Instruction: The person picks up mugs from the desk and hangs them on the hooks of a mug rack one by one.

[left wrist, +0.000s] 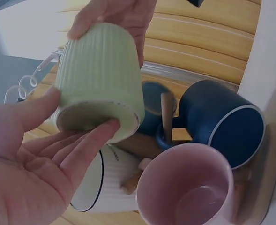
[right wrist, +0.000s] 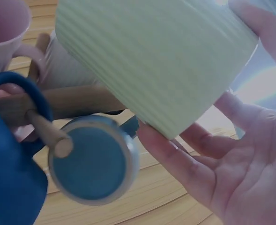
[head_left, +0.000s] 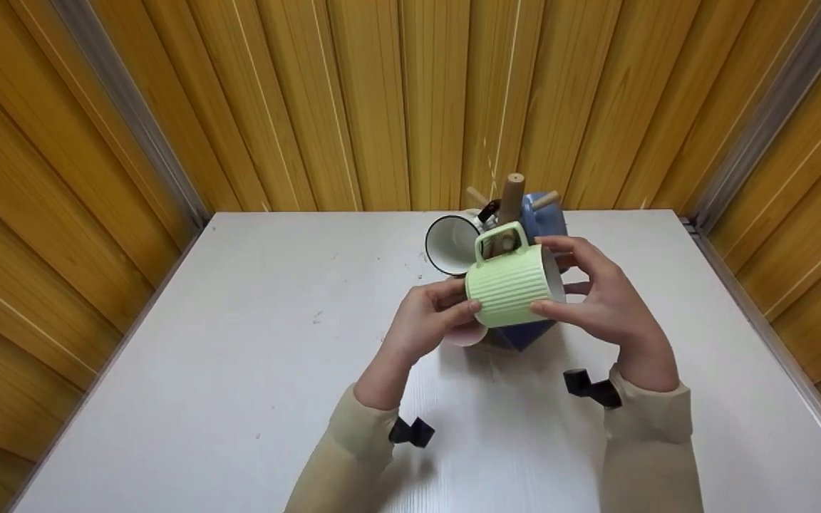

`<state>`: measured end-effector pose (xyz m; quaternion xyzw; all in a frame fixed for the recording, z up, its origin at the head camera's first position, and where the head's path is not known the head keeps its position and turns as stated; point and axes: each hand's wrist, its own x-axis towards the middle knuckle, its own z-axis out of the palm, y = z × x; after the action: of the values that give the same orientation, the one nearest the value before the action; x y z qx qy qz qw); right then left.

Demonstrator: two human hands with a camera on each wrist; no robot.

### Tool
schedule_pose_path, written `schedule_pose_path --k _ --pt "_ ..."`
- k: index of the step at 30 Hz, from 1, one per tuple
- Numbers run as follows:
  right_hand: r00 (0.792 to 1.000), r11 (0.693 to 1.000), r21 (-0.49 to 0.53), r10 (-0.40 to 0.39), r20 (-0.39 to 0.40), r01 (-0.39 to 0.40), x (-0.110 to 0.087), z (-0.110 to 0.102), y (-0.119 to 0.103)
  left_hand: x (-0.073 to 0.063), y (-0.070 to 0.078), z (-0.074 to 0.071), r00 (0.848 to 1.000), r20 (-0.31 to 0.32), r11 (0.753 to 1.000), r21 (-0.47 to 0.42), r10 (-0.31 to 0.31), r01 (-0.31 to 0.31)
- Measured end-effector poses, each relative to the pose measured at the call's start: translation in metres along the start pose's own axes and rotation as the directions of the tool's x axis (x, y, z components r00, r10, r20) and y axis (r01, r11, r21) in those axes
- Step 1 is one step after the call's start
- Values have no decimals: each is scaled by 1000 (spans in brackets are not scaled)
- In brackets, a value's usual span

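A light green ribbed mug (head_left: 507,288) lies on its side in the air in front of a wooden mug tree (head_left: 512,196), its handle pointing up and away. My left hand (head_left: 428,313) pinches the mug at its base, thumb on the side and fingers under the bottom. At the rim, my right hand (head_left: 599,296) grips it between thumb and fingers. Behind it on the tree hang a white mug with a dark rim (head_left: 451,246) and a light blue mug (head_left: 544,214). Lower down hang a pink mug (left wrist: 187,187) and a dark blue mug (left wrist: 222,119), mostly hidden in the head view.
The mug tree's round wooden base (left wrist: 273,173) stands on a white table (head_left: 275,320). A bare wooden peg end (head_left: 546,200) juts out at the upper right of the tree. Wood-panelled walls (head_left: 382,107) enclose the back and both sides.
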<state>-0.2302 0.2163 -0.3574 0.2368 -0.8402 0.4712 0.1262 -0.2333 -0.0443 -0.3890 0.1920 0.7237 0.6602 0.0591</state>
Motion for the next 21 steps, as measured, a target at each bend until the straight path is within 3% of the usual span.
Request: schedule_pose_path --k 5,11,21 --pt "997 996 25 82 -8 -82 4 2 2 2 -4 8 998 -66 999 -52 -17 13" --pt "989 989 -8 151 1 -151 6 3 3 6 -10 11 995 -83 995 -88 -47 40" --pt "980 980 -43 196 43 -194 7 7 1 9 -16 9 994 -83 995 -84 -69 62"
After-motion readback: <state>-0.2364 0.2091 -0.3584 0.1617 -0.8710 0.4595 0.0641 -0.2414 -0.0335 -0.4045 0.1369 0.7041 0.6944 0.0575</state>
